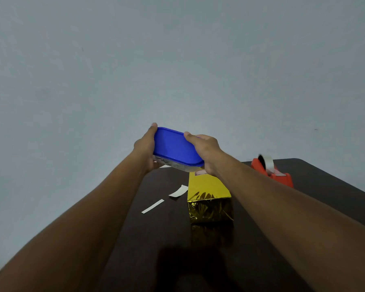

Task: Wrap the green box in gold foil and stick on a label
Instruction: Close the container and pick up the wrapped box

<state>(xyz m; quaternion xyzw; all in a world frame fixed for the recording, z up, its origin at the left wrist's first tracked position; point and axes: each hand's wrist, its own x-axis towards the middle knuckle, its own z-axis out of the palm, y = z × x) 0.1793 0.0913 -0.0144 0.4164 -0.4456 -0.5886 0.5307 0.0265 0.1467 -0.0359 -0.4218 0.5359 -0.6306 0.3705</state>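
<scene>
Forearms: two bare forearms reach forward from the bottom corners, over a dark table.
Left hand: the left hand grips the left end of a tub with a blue lid, thumb along the lid's far edge and fingers curled under the base.
Right hand: the right hand clasps the tub's right end, thumb resting on top of the lid and fingers out of sight below.
Tub: held in the air, tilted, above the far end of the table; the body under the lid looks clear, its contents too small to tell.
Box: the box lies on the table just below the tub, fully covered in gold foil, the near end folded and crinkled.
Label: a pale patch shows on the far end of the box top, mostly hidden by the right hand; whether it is the label cannot be told.
Scraps: two white paper strips lie left of the box, apart from it.
Tape dispenser: a red tape dispenser sits at the far right.
Step in hand: wrapping looks finished; probably handling the label supply or tidying up.
Next move: likely needs the lid lifted or pressed shut, one hand steadying the base.
</scene>
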